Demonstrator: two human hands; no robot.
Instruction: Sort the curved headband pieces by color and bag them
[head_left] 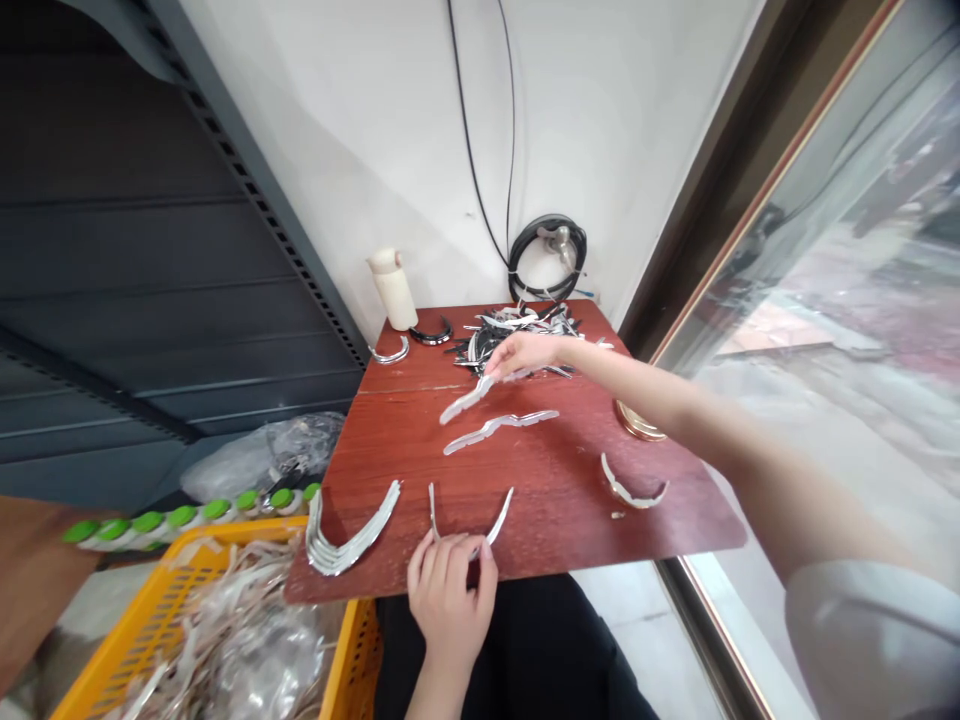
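Pinching one end of a long wavy metal strip [469, 398], the right hand [525, 352] reaches across to the far half of the red-brown bench [540, 500]; its grip is closed on that strip, which slants down to the left with its lower end near the wood. A second wavy strip [499, 428] lies flat just beside it, nearer the person. Behind the right hand sits a loose pile of silver and black pieces [517, 330].

The left hand [450, 590] rests at the near edge, fingers bent down onto the base of a curved U-shaped piece [469, 520]; grip closed on it, both prongs pointing away. Just left lies a nested stack of curved pieces [349, 535], touching the bench edge. To the right lies a single curved piece [632, 487], apart from the others.

Farther out: a gold-coloured round object [637, 422] partly hidden by the right forearm, a white bottle [392, 288] at the far left corner, a black curved piece [431, 335] and a silver one [390, 352] beside it. A coiled black cable [547, 258] hangs on the wall. A yellow basket [150, 620] of wrapped parts stands lower left.
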